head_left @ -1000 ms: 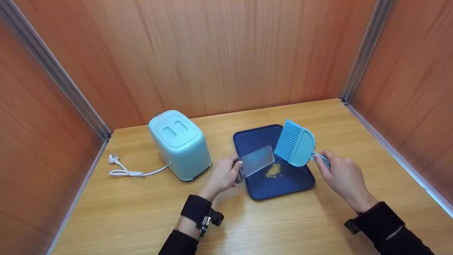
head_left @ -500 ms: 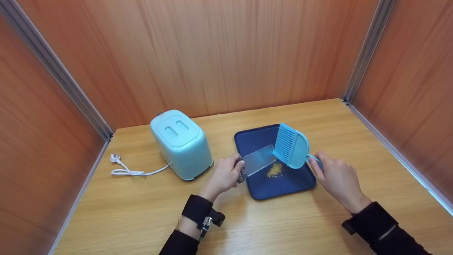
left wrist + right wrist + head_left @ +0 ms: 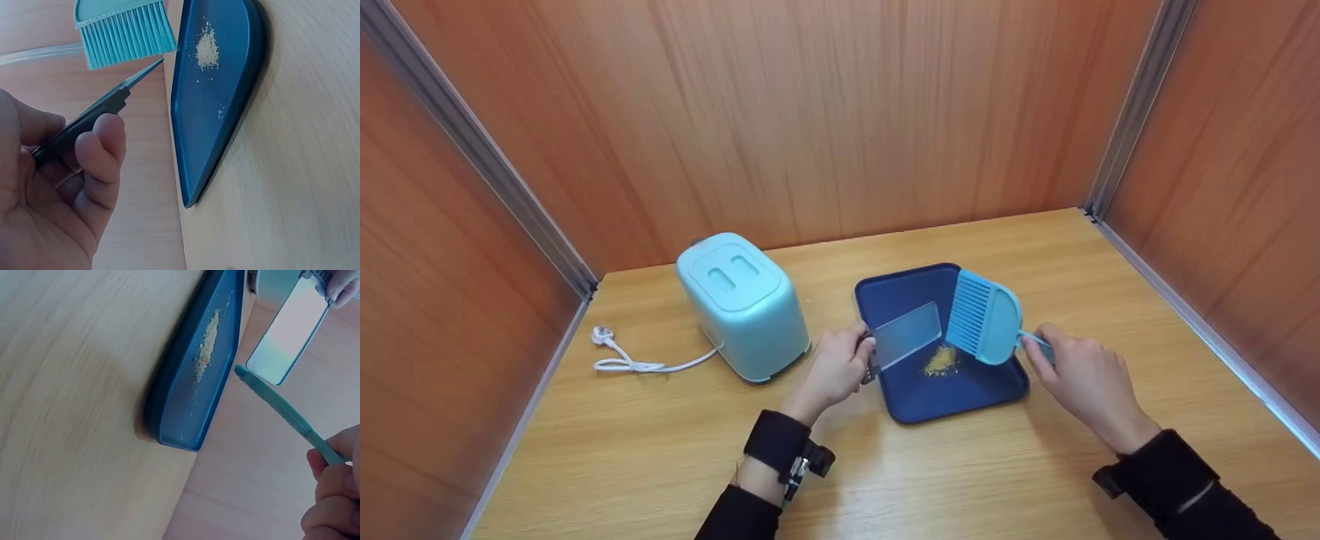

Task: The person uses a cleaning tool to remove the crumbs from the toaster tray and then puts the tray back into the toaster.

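Note:
In the head view my left hand (image 3: 834, 365) grips the dark handle of a flat, rectangular scraper (image 3: 907, 336). Its pale, shiny blade is held above a dark blue tray (image 3: 975, 397). My right hand (image 3: 1086, 379) pinches the thin handle of a turquoise brush (image 3: 996, 324), whose bristles point left towards the scraper's end. A small heap of yellowish crumbs (image 3: 940, 361) lies on the tray below both tools. From the left wrist, the scraper (image 3: 84, 124) shows almost edge-on, near the brush's bristles (image 3: 129, 36). In the right wrist view the brush (image 3: 287, 410) is edge-on, close to the scraper's blade (image 3: 289, 332).
A light turquoise toaster (image 3: 742, 307) stands left of the tray, its top covered by a lid. Its white cord and plug (image 3: 630, 364) lie on the wooden table (image 3: 660, 450). Wood panels (image 3: 840, 120) enclose the back and both sides.
The brush first swung left to the scraper's end, then moved back right and slightly nearer me. The scraper has tilted a little. Crumbs and tray look the same.

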Tool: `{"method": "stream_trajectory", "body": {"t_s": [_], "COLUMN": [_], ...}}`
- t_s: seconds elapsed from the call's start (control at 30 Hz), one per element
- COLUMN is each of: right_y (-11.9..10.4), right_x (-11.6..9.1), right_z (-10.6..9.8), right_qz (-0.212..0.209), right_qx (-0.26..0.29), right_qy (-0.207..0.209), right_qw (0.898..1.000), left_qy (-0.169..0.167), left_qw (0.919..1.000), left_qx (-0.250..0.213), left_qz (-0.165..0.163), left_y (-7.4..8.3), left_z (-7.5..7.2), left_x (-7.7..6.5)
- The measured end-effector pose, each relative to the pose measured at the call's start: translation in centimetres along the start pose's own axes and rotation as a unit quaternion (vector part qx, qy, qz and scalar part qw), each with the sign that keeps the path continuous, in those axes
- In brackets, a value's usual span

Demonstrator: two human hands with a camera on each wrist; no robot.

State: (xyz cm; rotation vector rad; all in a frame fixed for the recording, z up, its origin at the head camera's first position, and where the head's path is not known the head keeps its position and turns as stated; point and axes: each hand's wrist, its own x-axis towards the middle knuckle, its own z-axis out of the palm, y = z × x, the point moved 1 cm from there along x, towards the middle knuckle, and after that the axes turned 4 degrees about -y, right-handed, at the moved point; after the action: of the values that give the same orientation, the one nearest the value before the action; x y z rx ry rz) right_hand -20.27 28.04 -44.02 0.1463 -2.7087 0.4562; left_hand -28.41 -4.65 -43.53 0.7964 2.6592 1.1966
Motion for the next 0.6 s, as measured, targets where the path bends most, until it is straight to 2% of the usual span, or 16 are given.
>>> {"method": "stream_trajectory", "body": {"t_s": [0.2, 0.37, 0.47, 0.6], "right_y": [-0.9, -2.7, -3.5, -3.9], "right_x": [0.0, -0.2, -0.3, -0.3], "right_z": [-0.6, -0.7, -0.5, 0.0], "right_qz": [0.003, -0.013, -0.035, -0.048], "right_qx": [0.075, 0.152, 0.163, 0.137], "right_qy": [-0.013, -0.048, -0.064, -0.075], "right_qw": [0.997, 0.987, 0.984, 0.987], "left_qy": [-0.005, -0.016, -0.024, -0.029], "left_qw": [0.9998, 0.9993, 0.9986, 0.9978], "left_qx": [-0.020, -0.030, -0.038, -0.047], "left_qz": [-0.007, -0.018, -0.029, -0.038], "left_y": [-0.1, -0.2, -0.1, -0.1], "left_z": [-0.1, -0.2, -0.2, -0.3], "left_x": [0.0, -0.1, -0.1, -0.1]}}
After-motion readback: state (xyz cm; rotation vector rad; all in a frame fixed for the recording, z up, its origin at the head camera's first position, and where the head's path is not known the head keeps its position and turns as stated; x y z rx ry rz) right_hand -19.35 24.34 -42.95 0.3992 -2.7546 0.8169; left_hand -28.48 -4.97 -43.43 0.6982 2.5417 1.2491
